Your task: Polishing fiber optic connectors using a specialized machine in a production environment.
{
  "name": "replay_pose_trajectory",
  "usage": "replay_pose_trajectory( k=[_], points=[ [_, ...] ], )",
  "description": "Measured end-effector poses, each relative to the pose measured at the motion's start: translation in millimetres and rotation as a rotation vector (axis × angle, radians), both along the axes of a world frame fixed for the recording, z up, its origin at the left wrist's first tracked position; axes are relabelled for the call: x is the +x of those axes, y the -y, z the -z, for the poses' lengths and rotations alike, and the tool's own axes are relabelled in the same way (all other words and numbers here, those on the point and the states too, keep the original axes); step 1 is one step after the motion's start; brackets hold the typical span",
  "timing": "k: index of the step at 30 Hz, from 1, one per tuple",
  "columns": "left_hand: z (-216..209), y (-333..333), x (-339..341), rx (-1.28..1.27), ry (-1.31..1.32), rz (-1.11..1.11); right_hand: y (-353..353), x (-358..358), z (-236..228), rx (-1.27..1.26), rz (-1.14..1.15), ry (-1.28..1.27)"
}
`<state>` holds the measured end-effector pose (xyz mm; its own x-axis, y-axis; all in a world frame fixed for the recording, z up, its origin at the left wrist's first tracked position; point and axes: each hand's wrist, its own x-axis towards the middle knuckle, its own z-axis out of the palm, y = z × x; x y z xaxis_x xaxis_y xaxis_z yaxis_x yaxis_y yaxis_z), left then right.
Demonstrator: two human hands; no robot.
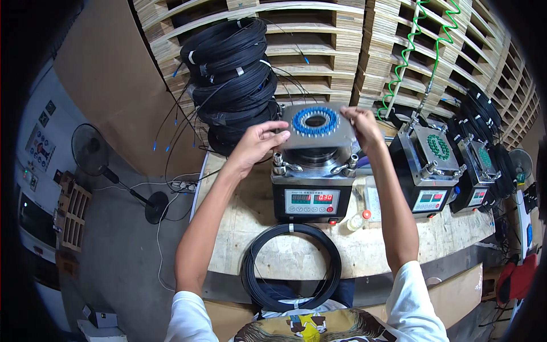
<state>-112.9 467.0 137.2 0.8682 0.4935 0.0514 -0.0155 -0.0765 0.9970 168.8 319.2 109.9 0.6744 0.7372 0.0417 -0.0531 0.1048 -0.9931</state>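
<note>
A square metal plate (293, 137) with a ring of blue connectors (315, 122) around its central hole is over a polishing machine (310, 202) in front of me. A round metal disc shows below the plate's front edge. My left hand (257, 142) grips the plate's left edge, thumb and forefinger at the rim. At the far right corner, the fingers of my right hand (364, 126) are bent around the edge; their undersides are hidden. Metal corner clamps (279, 163) stand at the front of the machine, above its lit panel.
A coil of black cable (249, 268) hangs over the bench's near edge. Behind the machine rises a stack of black cable coils (231, 74). Two more machines (436, 154) stand to the right. A small bottle with a red cap (366, 215) sits beside the machine. A fan (94, 151) stands left.
</note>
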Motion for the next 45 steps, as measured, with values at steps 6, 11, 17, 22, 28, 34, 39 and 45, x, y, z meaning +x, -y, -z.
replay_pose_trajectory(
  k=[6, 11, 17, 22, 28, 34, 39, 45],
  points=[
    [-17, -9, -10, 0.31, 0.113, -0.043, 0, -35, -85, 0.13, -0.036, -0.084],
    [1, -3, 1, 0.868, 0.173, -0.233, -20, -49, -109, 0.069, -0.047, 0.103],
    [41, -23, 11, 0.84, 0.277, -0.349, -61, -49, -105, -0.09, 0.014, 0.274],
    [60, -33, 17, 0.773, 0.161, -0.385, -94, -39, -94, -0.118, 0.041, 0.317],
    [71, -36, 20, 0.637, 0.015, -0.419, -131, -35, -87, -0.261, 0.081, 0.477],
    [78, -52, 28, 0.593, 0.153, -0.38, -165, -13, -72, -0.282, 0.079, 0.635],
    [77, -60, 29, 0.577, 0.09, -0.363, -184, -11, -66, -0.373, 0.107, 0.643],
    [75, -59, 26, 0.618, 0.064, -0.409, -190, -23, -57, -0.19, 0.158, 0.604]
  ],
)
